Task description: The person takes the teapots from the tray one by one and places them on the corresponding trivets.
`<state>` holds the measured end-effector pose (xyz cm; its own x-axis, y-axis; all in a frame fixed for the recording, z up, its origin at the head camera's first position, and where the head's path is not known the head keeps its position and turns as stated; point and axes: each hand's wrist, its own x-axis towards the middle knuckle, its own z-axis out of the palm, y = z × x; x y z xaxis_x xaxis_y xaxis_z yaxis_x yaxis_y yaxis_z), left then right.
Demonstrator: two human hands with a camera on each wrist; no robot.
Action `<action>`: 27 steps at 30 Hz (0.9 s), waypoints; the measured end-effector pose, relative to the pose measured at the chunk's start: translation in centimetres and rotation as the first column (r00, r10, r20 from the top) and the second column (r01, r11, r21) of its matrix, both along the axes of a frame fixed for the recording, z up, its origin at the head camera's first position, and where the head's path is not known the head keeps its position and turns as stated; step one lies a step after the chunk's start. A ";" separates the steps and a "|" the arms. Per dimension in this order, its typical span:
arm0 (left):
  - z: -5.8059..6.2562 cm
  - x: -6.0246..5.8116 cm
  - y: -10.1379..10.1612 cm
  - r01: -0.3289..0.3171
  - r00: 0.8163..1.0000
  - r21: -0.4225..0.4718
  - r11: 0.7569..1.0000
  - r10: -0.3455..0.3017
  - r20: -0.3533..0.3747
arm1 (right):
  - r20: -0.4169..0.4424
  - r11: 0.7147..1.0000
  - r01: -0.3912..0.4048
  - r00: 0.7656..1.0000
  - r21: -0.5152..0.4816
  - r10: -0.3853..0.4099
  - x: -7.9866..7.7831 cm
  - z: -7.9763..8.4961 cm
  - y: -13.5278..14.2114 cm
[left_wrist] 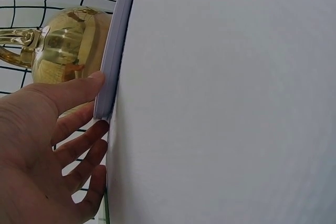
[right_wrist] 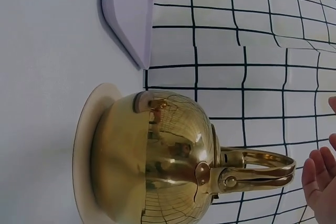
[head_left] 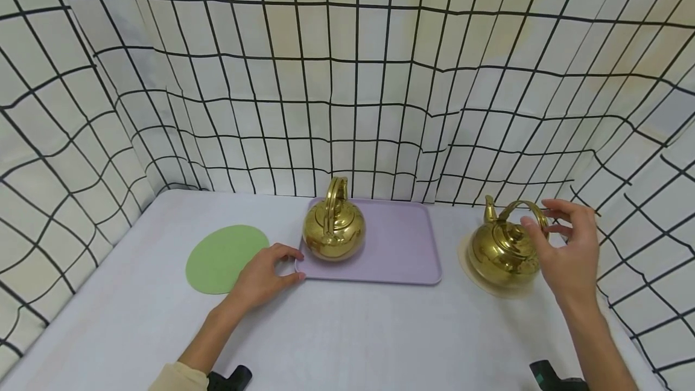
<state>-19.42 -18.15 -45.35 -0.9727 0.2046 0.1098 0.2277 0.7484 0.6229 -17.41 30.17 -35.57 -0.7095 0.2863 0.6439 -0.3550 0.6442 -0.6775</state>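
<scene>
At the tray's front left corner my left hand (head_left: 262, 274) holds the rim, thumb at the front and index finger at the side. In the left wrist view the thumb (left_wrist: 79, 90) lies against the tray's rim (left_wrist: 114, 51), the other fingers loosely spread. A brass teapot (head_left: 334, 231) stands upright on the left of the lilac tray (head_left: 399, 240). My right hand (head_left: 572, 246) is beside the handle of a second brass teapot (head_left: 502, 255), which stands on a round beige mat (head_left: 505, 292). The right wrist view shows a gap between the fingers (right_wrist: 311, 182) and this handle.
A round green mat (head_left: 225, 258) lies left of the tray. The white table (head_left: 380, 336) is bordered at the back and sides by a black grid (head_left: 355, 101) in front of pale cloth. Black wrist devices (head_left: 230, 378) show at the lower edge.
</scene>
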 end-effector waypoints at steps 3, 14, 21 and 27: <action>0.0 -0.1 0.1 0.004 1.000 0.002 1.000 -0.004 0.000 | -0.002 0.999 -0.039 0.999 0.006 0.039 0.1 0.2 -0.5; 0.3 0.0 0.1 -0.009 1.000 -0.004 1.000 0.009 0.029 | 0.142 0.979 -0.198 0.971 0.046 0.190 -0.1 -0.1 -2.5; 0.2 -0.1 0.0 -0.013 1.000 -0.004 1.000 0.014 0.022 | 0.245 0.964 -0.246 0.945 0.099 0.216 0.2 -0.9 -3.5; 0.0 -0.2 0.0 -0.010 1.000 -0.003 1.000 0.010 0.019 | 0.307 0.957 -0.267 0.925 0.112 0.222 0.0 -1.4 -4.4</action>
